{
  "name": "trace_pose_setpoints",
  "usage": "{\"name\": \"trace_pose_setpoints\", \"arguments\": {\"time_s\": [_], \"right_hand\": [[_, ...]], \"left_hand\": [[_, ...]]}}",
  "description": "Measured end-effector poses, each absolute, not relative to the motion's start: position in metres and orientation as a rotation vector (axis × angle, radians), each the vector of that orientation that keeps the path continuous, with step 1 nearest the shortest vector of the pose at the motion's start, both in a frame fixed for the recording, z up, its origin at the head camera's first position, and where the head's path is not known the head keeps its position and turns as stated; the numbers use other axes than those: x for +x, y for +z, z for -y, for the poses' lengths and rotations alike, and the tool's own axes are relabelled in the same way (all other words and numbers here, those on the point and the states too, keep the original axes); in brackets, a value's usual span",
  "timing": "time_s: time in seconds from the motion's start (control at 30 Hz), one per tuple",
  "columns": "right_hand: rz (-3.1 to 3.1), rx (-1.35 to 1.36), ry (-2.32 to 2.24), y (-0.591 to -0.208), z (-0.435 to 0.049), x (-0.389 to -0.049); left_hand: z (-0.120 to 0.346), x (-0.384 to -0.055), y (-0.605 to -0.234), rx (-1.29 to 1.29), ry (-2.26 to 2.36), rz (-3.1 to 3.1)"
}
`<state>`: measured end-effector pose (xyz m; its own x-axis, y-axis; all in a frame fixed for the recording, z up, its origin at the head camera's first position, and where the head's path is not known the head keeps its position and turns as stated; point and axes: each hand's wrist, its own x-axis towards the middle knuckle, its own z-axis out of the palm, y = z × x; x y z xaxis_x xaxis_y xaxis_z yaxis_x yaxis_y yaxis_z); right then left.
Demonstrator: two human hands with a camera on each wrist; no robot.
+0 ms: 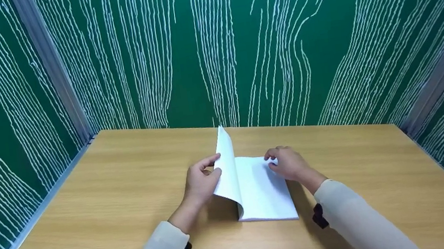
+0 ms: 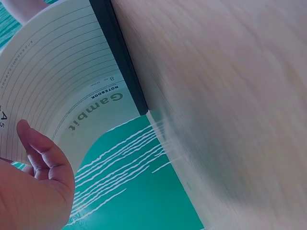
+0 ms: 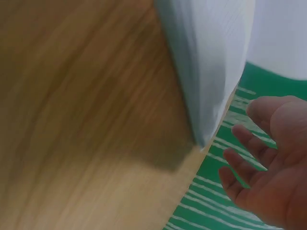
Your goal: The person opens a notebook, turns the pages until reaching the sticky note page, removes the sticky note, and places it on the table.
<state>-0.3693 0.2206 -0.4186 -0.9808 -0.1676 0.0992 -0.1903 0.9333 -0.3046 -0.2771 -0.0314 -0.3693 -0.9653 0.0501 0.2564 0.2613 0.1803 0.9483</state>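
Observation:
A notebook (image 1: 263, 192) lies on the table with its cover raised on the left side. "Gambit" and "NOTEBOOK" are printed on the lined cover (image 2: 57, 62), and a dark spine (image 2: 120, 57) runs beside it in the left wrist view. My left hand (image 1: 201, 180) pinches the raised cover between thumb and fingers. Over the upper right corner of the white page, my right hand (image 1: 289, 162) has loosely bent fingers with nothing between them. In the right wrist view this hand (image 3: 273, 158) appears apart from the page stack (image 3: 206, 67).
A wooden table (image 1: 126, 175) carries the notebook. Behind it and at both sides stand green walls (image 1: 183, 61) with white wavy lines, joined at grey corner posts (image 1: 53, 65).

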Motion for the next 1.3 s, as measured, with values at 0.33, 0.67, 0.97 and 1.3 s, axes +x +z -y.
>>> {"name": "trace_pose_setpoints", "arguments": {"time_s": [0.33,0.67,0.97,1.3], "right_hand": [[3.103,0.177,0.256,-0.427,-0.241,-0.374],[3.191,0.149,0.233,-0.428,-0.245,-0.372],[3.221,0.144,0.208,-0.430,-0.246,-0.373],[3.185,0.167,0.236,-0.429,-0.244,-0.373]], "left_hand": [[0.031,-0.279,-0.370,-0.300,-1.885,2.292],[0.034,-0.280,-0.372,-0.321,-1.929,2.274],[0.033,-0.281,-0.373,-0.320,-1.920,2.288],[0.034,-0.279,-0.370,-0.309,-1.907,2.301]]}}
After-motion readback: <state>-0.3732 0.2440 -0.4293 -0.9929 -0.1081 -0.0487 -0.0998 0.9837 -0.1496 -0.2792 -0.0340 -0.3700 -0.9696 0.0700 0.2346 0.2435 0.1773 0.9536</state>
